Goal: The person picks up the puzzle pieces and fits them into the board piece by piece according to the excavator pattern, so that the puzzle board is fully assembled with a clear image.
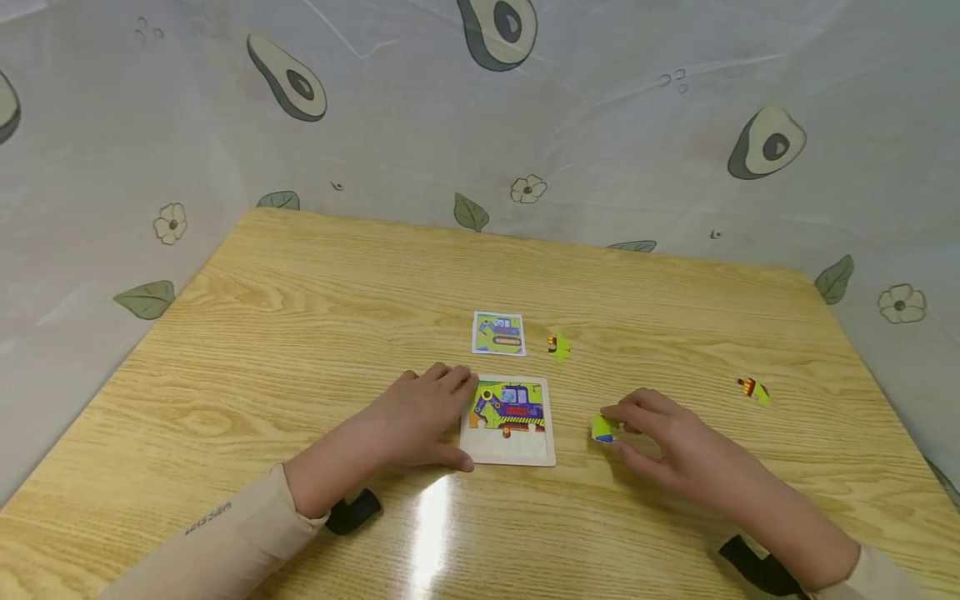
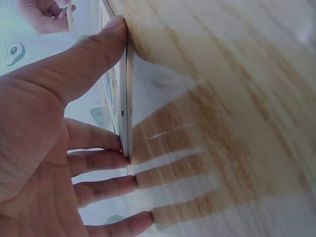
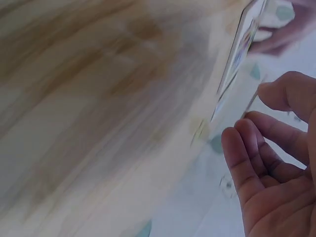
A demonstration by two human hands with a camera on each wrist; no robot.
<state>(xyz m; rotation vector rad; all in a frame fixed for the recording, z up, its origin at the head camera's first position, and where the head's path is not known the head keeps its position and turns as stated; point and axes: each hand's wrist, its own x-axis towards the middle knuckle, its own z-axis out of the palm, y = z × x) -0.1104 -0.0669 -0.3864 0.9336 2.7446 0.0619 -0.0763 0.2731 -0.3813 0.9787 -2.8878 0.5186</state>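
Note:
A wooden puzzle board [image 1: 510, 450] with a pale frame lies on the table, its upper part filled with a purple excavator picture [image 1: 517, 404]. My left hand [image 1: 423, 417] rests along the board's left side, thumb and fingertips touching the edge; in the left wrist view its fingers [image 2: 98, 190] are fairly straight. To the board's right, my right hand [image 1: 675, 437] pinches a green puzzle piece [image 1: 602, 428] with a blue corner between thumb and fingers. Seen from the right wrist, that piece appears as a thin edge [image 3: 253, 101].
Behind the board lies a small picture card [image 1: 498, 334] of the excavator. Beside the card is a loose green puzzle piece [image 1: 559, 347], and another loose piece [image 1: 754, 390] lies farther right. A patterned cloth [image 1: 420, 125] hangs behind the wooden table [image 1: 337, 292].

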